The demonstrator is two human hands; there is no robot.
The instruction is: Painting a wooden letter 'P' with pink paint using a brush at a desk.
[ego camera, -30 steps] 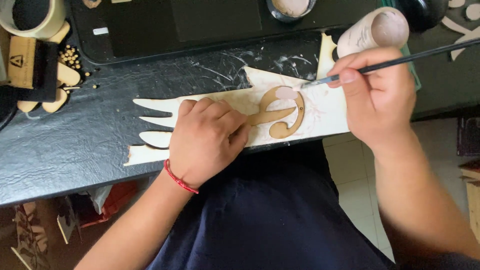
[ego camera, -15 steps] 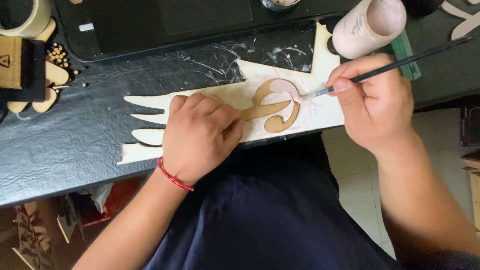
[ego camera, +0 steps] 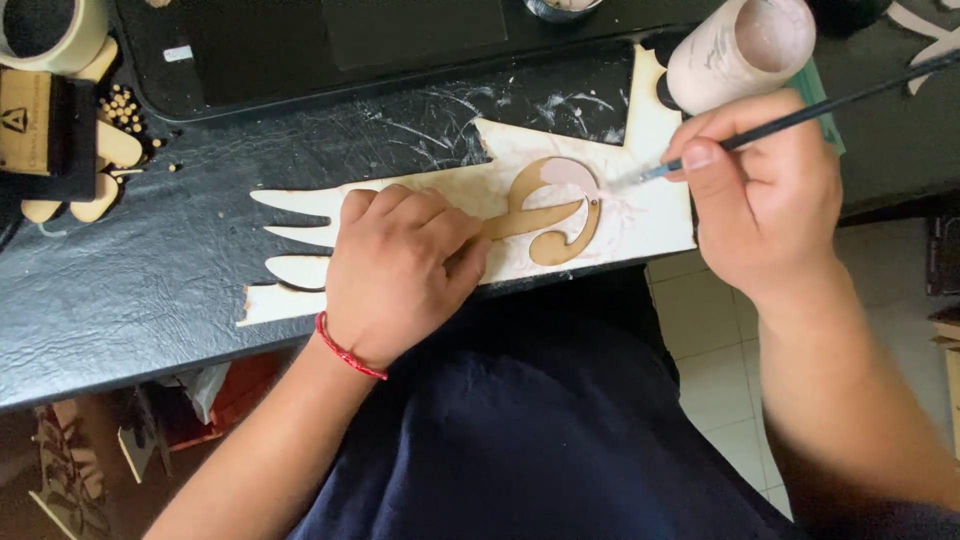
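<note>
At ten o'clock sits a tan wooden block [ego camera: 28,120] with a dark triangle mark. Centre, the left hand [ego camera: 400,275], fingers curled together, pins the curled wooden cutout [ego camera: 548,210] onto pale backing board [ego camera: 640,215]; thin, light, probably brittle, best held flat. At two o'clock, the right hand [ego camera: 765,200] pinches a brush [ego camera: 800,115].

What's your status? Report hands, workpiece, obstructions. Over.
Left hand pressing curled wooden cutout onto pale wooden board. Right hand holds paintbrush, tip at cutout's edge. Paint-smeared cup close behind right hand.
</note>
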